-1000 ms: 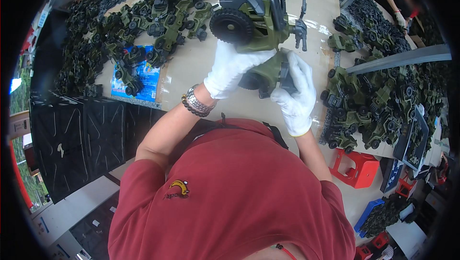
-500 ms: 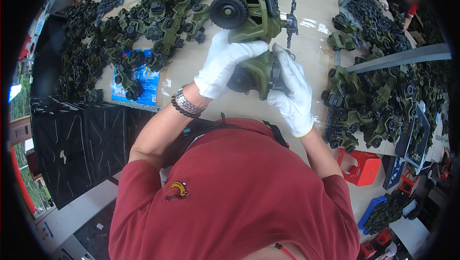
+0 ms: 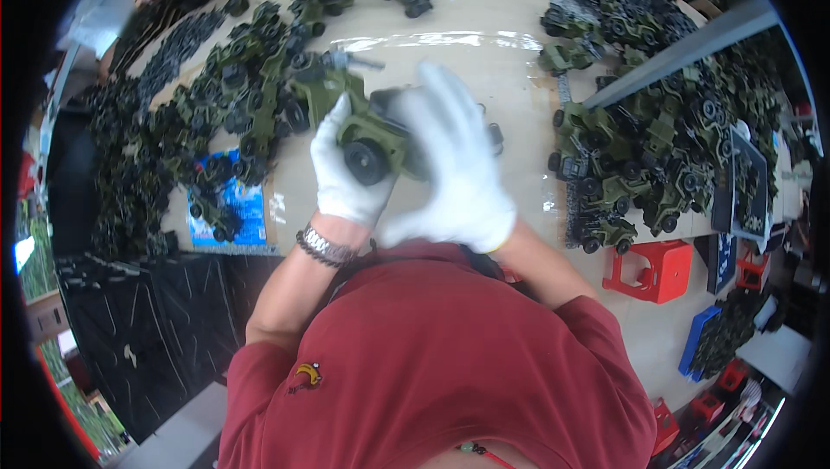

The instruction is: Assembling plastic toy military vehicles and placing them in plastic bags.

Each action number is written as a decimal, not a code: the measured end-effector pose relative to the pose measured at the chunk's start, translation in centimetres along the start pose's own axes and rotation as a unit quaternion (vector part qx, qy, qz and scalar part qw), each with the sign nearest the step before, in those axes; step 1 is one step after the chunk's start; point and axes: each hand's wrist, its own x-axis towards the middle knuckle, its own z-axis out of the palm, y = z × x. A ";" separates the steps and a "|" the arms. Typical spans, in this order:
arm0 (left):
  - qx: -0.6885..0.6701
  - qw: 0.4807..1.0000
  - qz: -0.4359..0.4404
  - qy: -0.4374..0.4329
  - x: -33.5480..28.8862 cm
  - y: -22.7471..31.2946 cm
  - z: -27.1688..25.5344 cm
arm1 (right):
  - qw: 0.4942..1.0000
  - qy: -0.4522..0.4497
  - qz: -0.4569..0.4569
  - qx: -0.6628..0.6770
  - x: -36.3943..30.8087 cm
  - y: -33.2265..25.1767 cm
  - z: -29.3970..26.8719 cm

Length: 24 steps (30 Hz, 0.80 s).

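Note:
A green toy military vehicle (image 3: 395,135) with black wheels is held above the table in front of me. My left hand (image 3: 350,182), in a white glove, is closed around its near left side, next to a wheel. My right hand (image 3: 467,162), also gloved, is smeared by motion at the vehicle's right end. Its fingers are stretched out and the thumb stands apart. Part of the vehicle is hidden behind this hand; whether they touch, I cannot tell.
Several similar green toy vehicles lie heaped on the left (image 3: 238,71) and right (image 3: 661,149) of the table. A blue printed packet (image 3: 246,216) lies at the left edge. A metal bar (image 3: 683,52) crosses the right side. Co-workers' hands show at the far corners.
The vehicle has turned and come lower and leftward in my left hand. My right hand has swung leftward and is now blurred, its fingers spread. The head view has shifted.

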 end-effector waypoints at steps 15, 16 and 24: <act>-0.090 0.981 -0.102 0.140 6.7 -5.6 -6.4 | 0.987 0.020 0.145 0.060 -4.8 8.9 6.0; 0.011 0.991 -0.065 0.116 7.7 -4.1 -7.4 | 0.989 -0.009 0.148 0.025 -5.1 10.3 5.6; 0.069 0.884 0.452 0.100 9.2 24.9 -9.9 | 0.766 -0.068 0.482 -0.420 -5.2 36.3 -5.4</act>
